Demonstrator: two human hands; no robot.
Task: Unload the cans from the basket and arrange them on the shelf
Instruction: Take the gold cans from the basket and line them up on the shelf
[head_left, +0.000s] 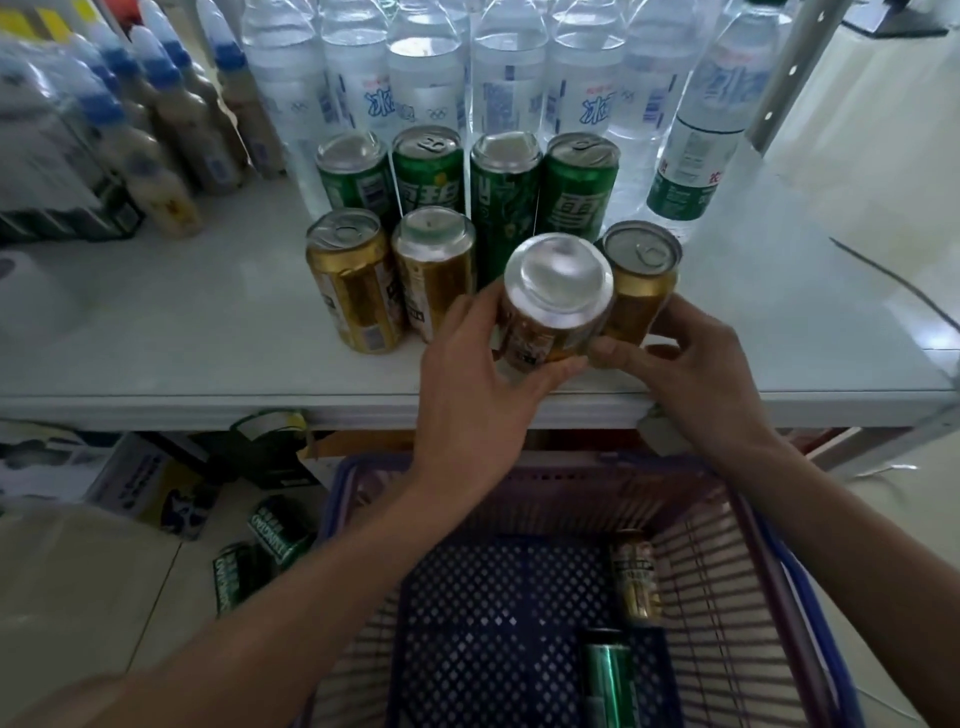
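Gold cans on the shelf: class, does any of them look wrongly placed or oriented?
Yes. The gold can in the left hand is upside down and tilted, showing its domed base. The second gold can from the left also stands inverted, unlike the rightmost gold can, tab up.

We note a row of clear plastic water bottles with blue-printed labels (415, 88) upright along the back. At its right end one clear bottle with a green-and-white label (693, 171) tilts left. Far left: beige bottles with blue caps (171, 114), blurred. On the pale tiled floor (78, 582) lie two dark green packs with white lettering (265, 545) beside printed cardboard boxes (145, 488).
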